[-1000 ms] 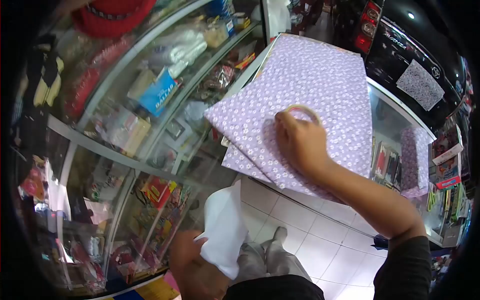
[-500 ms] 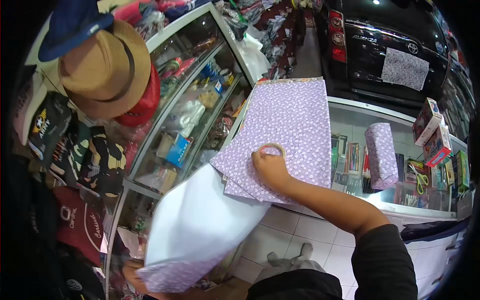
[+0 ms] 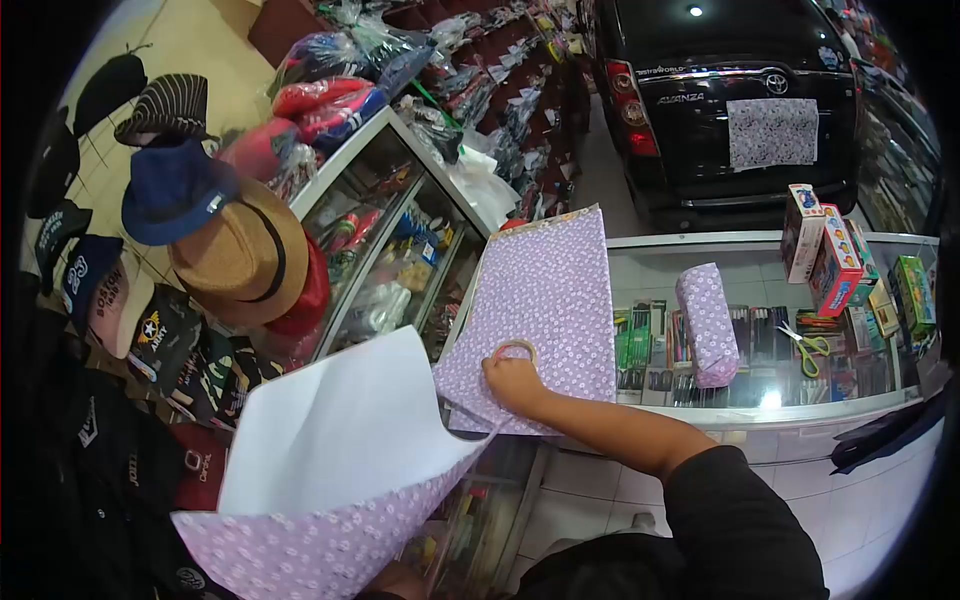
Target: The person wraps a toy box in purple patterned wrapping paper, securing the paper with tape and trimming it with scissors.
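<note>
My right hand (image 3: 512, 386) is closed on a roll of tape (image 3: 516, 349) and rests on purple flowered wrapping paper (image 3: 555, 290), which lies over the glass counter's corner. On the left, a sheet of the paper is raised and curled over, its plain white underside (image 3: 330, 420) facing up and its flowered side (image 3: 330, 550) showing along the lower part. My left hand is hidden behind this raised sheet; only a bit of skin shows below it, and its fingers cannot be seen.
On the glass counter (image 3: 690, 412) to the right are an oblong bundle in the same purple paper (image 3: 707, 325), scissors with yellow-green handles (image 3: 810, 352) and toy boxes (image 3: 836, 262). Hats (image 3: 240, 255) and caps crowd the left side. A black car (image 3: 700, 120) stands behind the counter.
The raised sheet has been lifted and swung left, showing more of its white underside. My left hand, visible at its lower corner before, is now hidden. My right hand keeps its place on the paper.
</note>
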Demonstrator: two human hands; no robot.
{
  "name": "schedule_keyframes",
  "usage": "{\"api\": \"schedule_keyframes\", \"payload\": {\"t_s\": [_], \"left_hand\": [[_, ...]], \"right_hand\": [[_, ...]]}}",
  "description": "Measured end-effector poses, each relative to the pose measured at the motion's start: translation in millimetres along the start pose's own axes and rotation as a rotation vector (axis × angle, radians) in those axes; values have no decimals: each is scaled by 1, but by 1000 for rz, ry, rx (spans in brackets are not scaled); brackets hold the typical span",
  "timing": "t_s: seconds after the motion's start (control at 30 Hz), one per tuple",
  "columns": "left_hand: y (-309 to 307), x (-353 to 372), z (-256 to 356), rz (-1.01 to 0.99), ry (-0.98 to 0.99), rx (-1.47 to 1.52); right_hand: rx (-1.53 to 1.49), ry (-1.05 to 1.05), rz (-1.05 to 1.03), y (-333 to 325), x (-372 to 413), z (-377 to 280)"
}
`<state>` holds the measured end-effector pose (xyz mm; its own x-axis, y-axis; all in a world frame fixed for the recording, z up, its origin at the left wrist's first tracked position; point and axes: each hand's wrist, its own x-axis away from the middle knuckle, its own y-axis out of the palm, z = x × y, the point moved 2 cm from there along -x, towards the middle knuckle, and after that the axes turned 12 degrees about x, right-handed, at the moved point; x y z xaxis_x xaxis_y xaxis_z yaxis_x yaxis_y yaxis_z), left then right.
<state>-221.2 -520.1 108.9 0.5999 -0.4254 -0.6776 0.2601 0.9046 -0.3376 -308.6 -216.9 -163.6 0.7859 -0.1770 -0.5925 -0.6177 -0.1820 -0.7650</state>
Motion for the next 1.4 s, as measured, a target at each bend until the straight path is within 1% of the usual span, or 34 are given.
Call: {"api": "schedule_keyframes", "payload": {"t_s": [0.07, 0.1, 0.17, 0.2, 0.23, 0.3, 0.37, 0.43, 0.47, 0.5, 0.53, 0.57, 0.6, 0.63, 0.67, 0.7, 0.73, 0.77, 0.83, 0.87, 0.9, 0.97, 1.0, 1.03, 1.1, 1.13, 1.2, 1.23, 1.3, 1.33, 1.37, 1.4], "left_hand": [[9, -6, 5, 69, 77, 37], [14, -10, 7, 99, 117, 59], [22, -19, 6, 158, 191, 109], [28, -24, 3, 191, 229, 139], [33, -30, -1, 224, 268, 172], [42, -40, -14, 285, 334, 237], [50, -46, -29, 347, 385, 303], [60, -50, -44, 409, 428, 367], [64, -54, -50, 437, 447, 401], [69, -57, -55, 465, 465, 436], [73, -59, -90, 457, 237, 283], [83, -66, -111, 175, 407, -7], [119, -80, -93, -76, 49, 203], [146, -82, -91, -105, -69, 195], [157, -66, -191, -16, -116, 56], [172, -63, -187, -14, -225, 161], [186, -58, -183, -7, -338, 264], [190, -51, -192, -20, -350, 265], [187, -29, -231, 93, -471, 271], [176, -20, -260, 41, -550, 124], [177, -12, -264, 43, -567, 124], [182, 4, -266, 73, -483, -124], [183, 0, -253, -26, -445, -443], [182, -8, -236, -21, -460, -438], [188, -26, -206, -224, -180, -509], [188, -32, -211, -220, -193, -500], [186, -40, -222, -447, -92, -707], [186, -43, -225, -442, -106, -701], [191, -48, -231, -652, -147, -579], [192, -48, -246, -730, -197, -501], [193, -43, -266, -726, -209, -491], [194, -37, -287, -696, -331, -177]], "right_hand": [[-4, 19, -51, 5, -2, 0], [-5, 25, -39, 15, -1, 2], [-225, -91, 108, 31, 6, 8], [-111, -40, -5, 17, 3, 2], [-103, -35, 6, 13, 0, 2], [-88, 37, -72, 10, 0, 1], [-81, 16, -68, 8, 0, 3], [-93, 39, -131, 9, -1, 1], [-109, 55, -76, 9, -1, 0], [-105, 71, -77, 11, 2, 1], [-162, 43, 29, 11, 4, 2], [-216, 12, 138, 11, 5, 4], [-199, -22, 167, 16, 6, 5], [-193, -9, 168, 11, 4, 5], [-125, -15, 130, 4, 4, 3], [-63, -34, 85, 1, 6, 0], [-2, -85, 24, 12, 8, 1], [-336, 137, -150, 31, -1, 0], [-92, -168, 478, 71, 1, -9], [-96, -164, 465, 71, 4, -11], [-101, -126, 323, 63, 7, -9], [-103, -54, 40, 29, 7, -2], [-101, -21, -102, 10, 4, -1], [-19, -61, -326, -8, -1, -2], [-5, -79, -25, 2, 2, 1], [-1, -85, -39, 8, 4, 1], [-38, 51, -188, 5, 1, 5], [-35, 44, -201, 2, -1, 7], [-39, 11, -202, -3, -8, 15], [-37, 11, -263, -10, -15, 19], [-33, 5, -276, -7, -18, 27], [-45, -64, -228, 0, -21, 35]]}}
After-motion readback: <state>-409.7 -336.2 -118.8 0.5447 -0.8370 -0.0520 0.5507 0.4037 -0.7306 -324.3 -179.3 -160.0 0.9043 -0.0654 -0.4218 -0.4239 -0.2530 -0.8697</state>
